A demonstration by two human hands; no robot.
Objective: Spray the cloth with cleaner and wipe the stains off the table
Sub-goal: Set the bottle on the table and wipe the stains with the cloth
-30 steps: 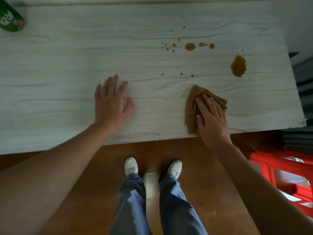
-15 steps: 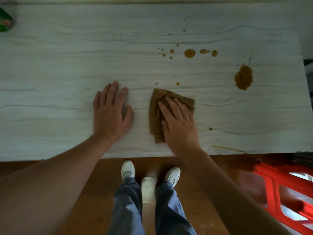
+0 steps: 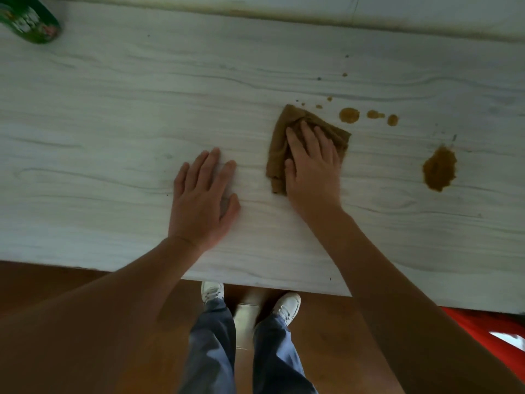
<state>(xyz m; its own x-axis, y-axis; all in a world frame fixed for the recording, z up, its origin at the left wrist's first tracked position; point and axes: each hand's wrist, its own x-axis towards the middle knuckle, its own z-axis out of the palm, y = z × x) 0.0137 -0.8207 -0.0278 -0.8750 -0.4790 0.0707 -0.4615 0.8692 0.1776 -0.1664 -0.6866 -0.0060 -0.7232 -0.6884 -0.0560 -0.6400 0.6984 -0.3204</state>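
A crumpled brown cloth [image 3: 279, 149] lies on the pale wood-grain table [image 3: 113, 115]. My right hand [image 3: 312, 169] presses flat on it with straight fingers. My left hand [image 3: 203, 200] rests flat on the bare table to the left of the cloth. Small brown stains [image 3: 349, 115] dot the table just right of the cloth's far corner. A large brown stain [image 3: 439, 169] lies farther right. The green cleaner bottle [image 3: 29, 21] lies at the far left corner, partly cut off by the frame.
The table's near edge [image 3: 255, 282] runs across in front of my legs and white shoes [image 3: 287, 305]. Brown floor lies below. A red plastic object [image 3: 494, 331] stands at the lower right. A wall edge [image 3: 341, 21] borders the table's far side.
My right hand has slid the cloth from the near right edge leftward, then away toward the small stains. My left hand has stayed flat in place.
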